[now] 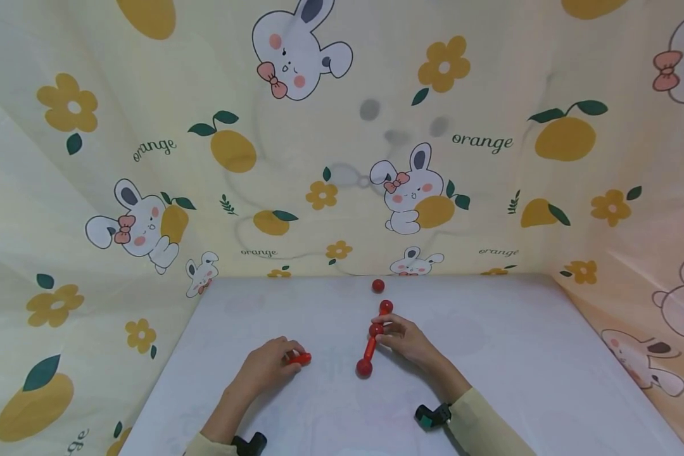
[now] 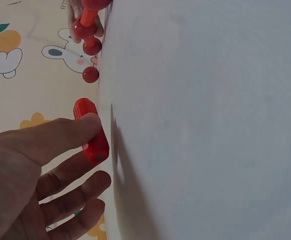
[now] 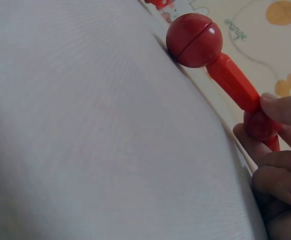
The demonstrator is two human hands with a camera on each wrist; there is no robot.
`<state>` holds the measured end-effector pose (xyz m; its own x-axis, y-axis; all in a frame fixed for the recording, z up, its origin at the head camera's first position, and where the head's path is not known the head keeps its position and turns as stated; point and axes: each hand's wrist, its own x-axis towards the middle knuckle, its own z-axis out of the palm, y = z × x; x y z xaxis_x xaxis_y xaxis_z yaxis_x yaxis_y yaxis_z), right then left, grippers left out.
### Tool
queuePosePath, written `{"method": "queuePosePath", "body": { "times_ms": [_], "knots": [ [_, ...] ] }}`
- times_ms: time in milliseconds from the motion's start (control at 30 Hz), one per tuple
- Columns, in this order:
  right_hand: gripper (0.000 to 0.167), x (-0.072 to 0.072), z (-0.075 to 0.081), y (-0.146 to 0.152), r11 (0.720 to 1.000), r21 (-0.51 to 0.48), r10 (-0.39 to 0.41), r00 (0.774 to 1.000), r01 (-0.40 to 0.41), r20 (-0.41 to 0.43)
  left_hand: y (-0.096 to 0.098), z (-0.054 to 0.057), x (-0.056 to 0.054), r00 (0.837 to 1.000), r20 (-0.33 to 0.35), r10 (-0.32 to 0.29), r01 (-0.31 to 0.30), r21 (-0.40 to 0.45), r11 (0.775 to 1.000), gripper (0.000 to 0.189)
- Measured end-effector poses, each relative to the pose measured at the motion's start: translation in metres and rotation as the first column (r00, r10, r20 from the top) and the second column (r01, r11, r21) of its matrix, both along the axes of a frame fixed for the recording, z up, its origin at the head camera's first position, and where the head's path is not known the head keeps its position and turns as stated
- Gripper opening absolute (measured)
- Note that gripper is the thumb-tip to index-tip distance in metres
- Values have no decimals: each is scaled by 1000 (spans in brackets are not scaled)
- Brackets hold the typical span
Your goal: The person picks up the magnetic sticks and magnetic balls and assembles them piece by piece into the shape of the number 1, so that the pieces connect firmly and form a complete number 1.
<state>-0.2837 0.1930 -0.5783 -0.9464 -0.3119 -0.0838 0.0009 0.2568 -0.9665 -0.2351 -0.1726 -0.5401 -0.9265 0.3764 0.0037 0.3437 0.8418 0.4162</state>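
Observation:
My left hand (image 1: pixel 270 364) pinches a short red rod (image 1: pixel 300 359) between thumb and fingers, close over the white table. In the left wrist view the rod (image 2: pixel 96 135) shows ridged sides, and the other fingers spread below it. To the right, my right hand (image 1: pixel 407 339) grips the middle ball (image 1: pixel 375 330) of a chain of three red balls joined by two red rods. The near ball (image 1: pixel 364 368) stands toward me, and the far ball (image 1: pixel 386 306) points away. In the right wrist view, thumb and fingers (image 3: pixel 283 109) close around the middle ball (image 3: pixel 259 125).
A loose red ball (image 1: pixel 379 285) lies at the table's back edge, beyond the chain. The white table (image 1: pixel 490 354) is bordered by a patterned cloth (image 1: pixel 296 158) with rabbits and oranges, at the back and both sides. Each wrist wears a small black camera (image 1: pixel 433 417).

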Motion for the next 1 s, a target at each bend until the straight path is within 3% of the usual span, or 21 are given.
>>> {"method": "queuePosePath", "body": {
  "times_ms": [300,533,1000],
  "knots": [
    [44,2,-1,0,1000,-4,-9,1000,9,-2,12,0,0,991,130,6,-17,84,996,28],
    [42,2,-2,-1,1000,2,-27,1000,27,-10,22,1,5,987,157,-39,17,142,990,25],
    [38,1,-1,-3,999,28,-30,998,31,-47,48,4,12,979,200,-35,5,147,989,24]
  ]
}}
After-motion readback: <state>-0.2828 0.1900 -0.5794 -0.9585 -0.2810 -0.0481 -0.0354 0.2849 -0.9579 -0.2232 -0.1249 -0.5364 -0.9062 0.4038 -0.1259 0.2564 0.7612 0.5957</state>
